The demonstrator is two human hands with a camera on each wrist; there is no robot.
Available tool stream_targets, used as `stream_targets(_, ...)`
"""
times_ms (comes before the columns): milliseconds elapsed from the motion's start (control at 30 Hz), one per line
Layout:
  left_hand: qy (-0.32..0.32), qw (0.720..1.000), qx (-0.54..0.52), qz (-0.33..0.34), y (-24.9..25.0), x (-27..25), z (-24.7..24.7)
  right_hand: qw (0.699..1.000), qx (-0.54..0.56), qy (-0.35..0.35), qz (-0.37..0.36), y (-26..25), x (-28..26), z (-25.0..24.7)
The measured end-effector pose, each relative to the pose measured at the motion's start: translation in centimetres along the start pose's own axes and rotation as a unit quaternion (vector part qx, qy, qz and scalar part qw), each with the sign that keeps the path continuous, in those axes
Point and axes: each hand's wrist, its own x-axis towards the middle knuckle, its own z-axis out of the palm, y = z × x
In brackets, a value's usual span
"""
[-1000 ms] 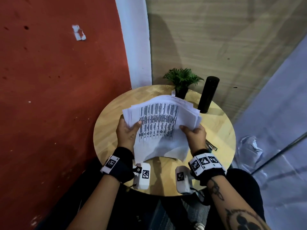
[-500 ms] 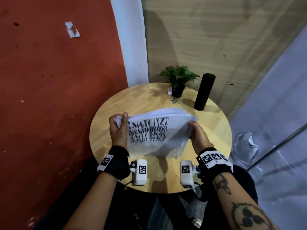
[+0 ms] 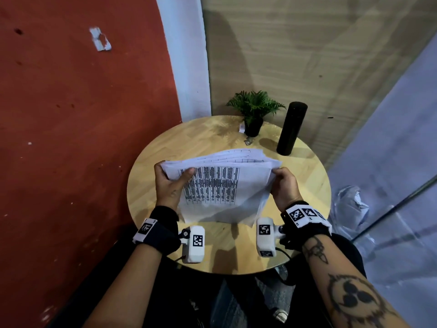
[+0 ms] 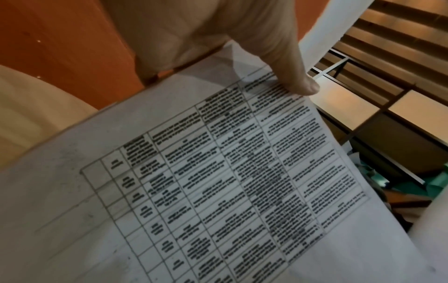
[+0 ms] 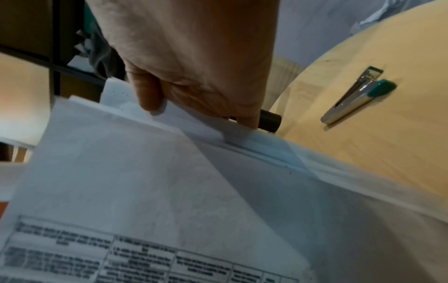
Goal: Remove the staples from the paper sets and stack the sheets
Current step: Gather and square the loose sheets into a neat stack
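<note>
Sheets hang between both hands above the table in the head view, lower edge close to the wood, likely so they can be squared into one stack. Left hand grips the left top corner, thumb across the printed face; right hand pinches the right top corner. Beyond the fingertips stand a plant and a black flask, well apart from the paper.

From the left wrist, the thumb lies pressed on the printed grid near the top edge, the other fingers curled out of sight behind the sheets; that clamp keeps the loose pages from fanning.

From the right wrist, the fingers curl over the top edge of the sheets, which show several offset layers just below the fingertips, so the edges are not yet flush. To the right of that hand, on the table, lies a staple remover, set down and apart from the paper.
</note>
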Motion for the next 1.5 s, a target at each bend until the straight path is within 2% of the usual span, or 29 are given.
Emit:
stream_targets(167, -0.003, 1.0, 0.015, 0.002, 0.1, 0.0, 0.0, 0.99, -0.102, -0.093, -0.034, 0.4, 0.0, 0.7)
stream_targets(267, -0.013, 1.0, 0.007, 0.007, 0.2, 0.1, 0.0, 0.983, -0.135, -0.11, -0.057, 0.2, 0.5, 0.9)
stream_targets(467, -0.029, 1.0, -0.007, 0.007, 0.2, 0.0, -0.2, 0.965, -0.212, -0.098, -0.121, -0.1, 1.0, 0.6)
stream_targets(767, 0.04, 0.997, 0.031, 0.055, -1.0, 0.0, 0.0, 0.973, -0.179, -0.081, -0.122, 0.4, 1.1, 1.0)
stream_targets(967, 0.08, 0.99, 0.064, 0.1, -1.3, -0.2, 0.4, 0.974, -0.155, -0.04, -0.162, 1.0, 1.0, 0.7)
stream_targets(1167, 0.074, 0.993, 0.053, 0.072, -1.5, -0.4, 0.1, 0.967, -0.16, -0.053, -0.193, 0.9, 0.6, 0.7)
stream_targets(1300, 0.052, 0.997, 0.026, 0.057, -1.1, -0.3, 0.3, 0.967, -0.174, -0.076, -0.172, 0.7, 0.8, 0.6)
stream_targets(1500, 0.004, 0.999, -0.025, -0.028, 0.0, -0.1, 0.1, 0.965, -0.201, -0.103, -0.129, 0.1, 1.1, 0.7)
